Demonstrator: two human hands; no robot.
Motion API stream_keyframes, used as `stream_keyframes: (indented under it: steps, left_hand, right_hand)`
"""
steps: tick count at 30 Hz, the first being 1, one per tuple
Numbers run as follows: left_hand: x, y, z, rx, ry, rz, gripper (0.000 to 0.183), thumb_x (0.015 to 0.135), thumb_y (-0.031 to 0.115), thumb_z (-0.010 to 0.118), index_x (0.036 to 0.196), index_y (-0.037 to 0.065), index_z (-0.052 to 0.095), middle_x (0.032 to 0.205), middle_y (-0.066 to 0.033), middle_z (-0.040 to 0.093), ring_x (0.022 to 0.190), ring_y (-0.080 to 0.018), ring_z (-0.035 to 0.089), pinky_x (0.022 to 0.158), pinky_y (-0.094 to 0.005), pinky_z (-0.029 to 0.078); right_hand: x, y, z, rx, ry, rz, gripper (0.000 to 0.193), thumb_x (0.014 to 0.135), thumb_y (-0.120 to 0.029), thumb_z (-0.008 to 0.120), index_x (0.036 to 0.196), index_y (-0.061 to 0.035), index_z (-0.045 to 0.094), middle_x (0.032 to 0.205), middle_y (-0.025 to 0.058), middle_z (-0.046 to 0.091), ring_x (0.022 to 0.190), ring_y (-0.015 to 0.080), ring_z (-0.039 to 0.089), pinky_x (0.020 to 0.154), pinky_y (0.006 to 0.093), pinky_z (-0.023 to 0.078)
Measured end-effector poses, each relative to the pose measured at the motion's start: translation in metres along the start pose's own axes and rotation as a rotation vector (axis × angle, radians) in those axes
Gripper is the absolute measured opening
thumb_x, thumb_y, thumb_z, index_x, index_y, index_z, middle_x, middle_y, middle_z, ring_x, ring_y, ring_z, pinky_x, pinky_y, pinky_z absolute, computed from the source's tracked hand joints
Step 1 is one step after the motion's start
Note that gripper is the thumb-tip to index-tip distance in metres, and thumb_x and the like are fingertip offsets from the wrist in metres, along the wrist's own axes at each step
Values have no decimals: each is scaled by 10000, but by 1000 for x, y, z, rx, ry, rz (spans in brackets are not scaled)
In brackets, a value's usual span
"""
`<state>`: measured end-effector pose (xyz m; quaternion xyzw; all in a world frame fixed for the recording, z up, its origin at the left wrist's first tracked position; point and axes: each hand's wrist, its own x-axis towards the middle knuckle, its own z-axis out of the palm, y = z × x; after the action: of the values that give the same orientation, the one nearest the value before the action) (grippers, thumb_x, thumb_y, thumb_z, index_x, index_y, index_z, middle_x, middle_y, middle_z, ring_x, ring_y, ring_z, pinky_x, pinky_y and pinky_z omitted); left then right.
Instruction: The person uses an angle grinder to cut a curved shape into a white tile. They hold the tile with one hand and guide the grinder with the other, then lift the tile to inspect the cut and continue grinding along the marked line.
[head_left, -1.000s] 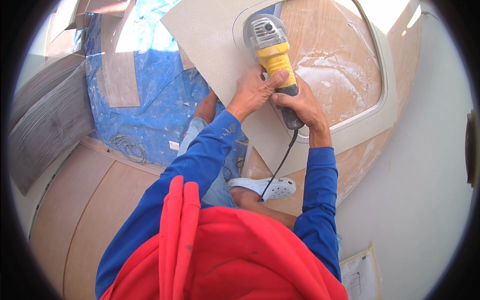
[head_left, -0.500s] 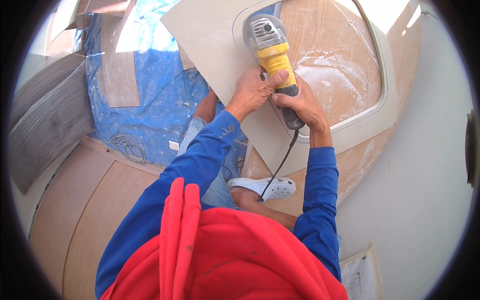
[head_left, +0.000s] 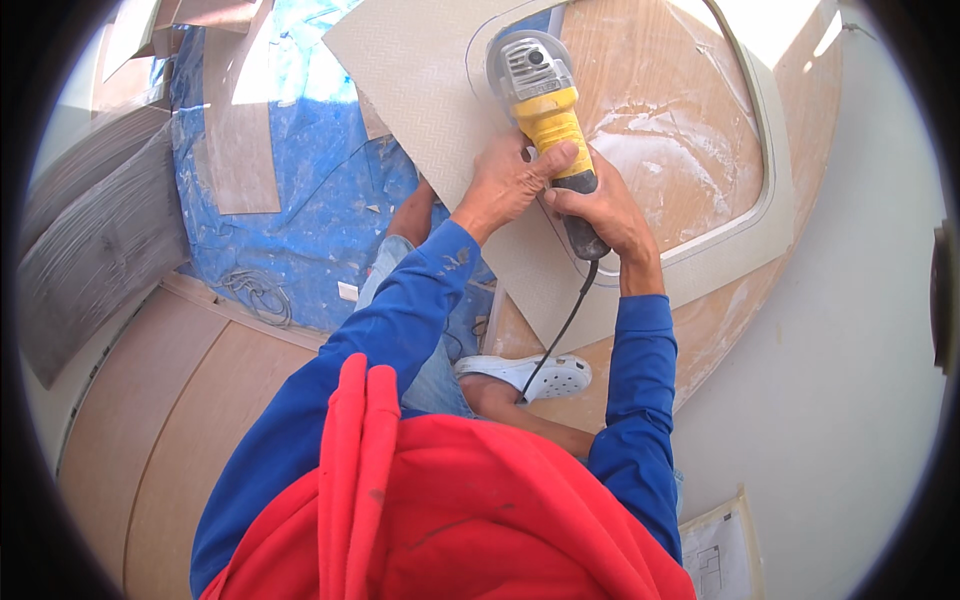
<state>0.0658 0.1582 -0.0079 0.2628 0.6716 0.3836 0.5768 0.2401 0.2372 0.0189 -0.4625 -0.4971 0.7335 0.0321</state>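
Note:
A yellow and black angle grinder (head_left: 553,120) with a grey metal head is held in both my hands. My left hand (head_left: 507,178) is closed on the yellow body from the left, its fingers partly hidden beneath. Farther back, my right hand (head_left: 612,204) wraps the black rear of the grip. The grinder's disc lies at the inner edge of a cream textured panel (head_left: 420,70), which has a large rounded opening and a line drawn around it. The contact itself is hidden by the head. A black cord (head_left: 567,330) runs from the grinder down toward my white clog (head_left: 540,376).
Under the panel is a dusty wooden board (head_left: 660,120) with white powder on it. Blue sheeting (head_left: 300,190) covers the floor at left, with wood strips (head_left: 240,120) and a coiled cord (head_left: 258,293) there. A pale wall (head_left: 800,380) stands at right, near a paper drawing (head_left: 722,555).
The grinder's head has shifted very slightly toward me along the panel's edge. Both hands keep the same grip.

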Motion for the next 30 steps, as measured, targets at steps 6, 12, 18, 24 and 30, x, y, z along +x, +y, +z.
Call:
stream_keyframes:
  steps: [6, 12, 18, 24, 30]
  left_hand:
    - [-1, 0, -1, -2, -20, -5, 943, 898, 825, 747, 1293, -31, 763, 1173, -208, 798, 1087, -314, 787, 932, -427, 612]
    - [-1, 2, -2, 27, -20, -1, 930, 908, 817, 744, 1290, -31, 764, 1173, -210, 796, 1085, -316, 785, 937, -425, 610]
    - [-4, 4, 2, -75, -45, -11, 888, 939, 744, 754, 1338, -48, 717, 1218, -202, 774, 1117, -280, 753, 948, -400, 593]
    - [-17, 14, 32, -75, -9, 109, 961, 991, 854, 588, 1357, -28, 694, 1258, -205, 758, 1195, -323, 728, 1042, -445, 552]
    - [-51, 45, 60, -346, -68, 89, 832, 1162, 714, 348, 1394, -24, 654, 1254, -144, 714, 1203, -256, 656, 1118, -411, 474]
  right_hand:
    - [-1, 0, 0, -11, 9, -8, 723, 777, -289, 846, 1376, 57, 638, 1144, 126, 736, 1004, 194, 695, 909, 330, 568]
    - [-2, 1, 0, -14, 3, -5, 712, 782, -283, 843, 1373, 57, 639, 1148, 125, 735, 1012, 193, 693, 913, 326, 565]
    - [-7, 1, -1, 14, 7, -19, 683, 787, -276, 849, 1348, 48, 634, 1106, 107, 724, 977, 180, 688, 887, 326, 567]
    - [-43, -18, -7, 126, 19, 51, 609, 836, -272, 857, 1313, 11, 606, 991, 65, 693, 839, 148, 696, 774, 305, 570]
    - [-99, -45, -21, 180, 71, 104, 564, 868, -264, 842, 1300, 5, 597, 963, 66, 690, 795, 143, 702, 739, 307, 582]
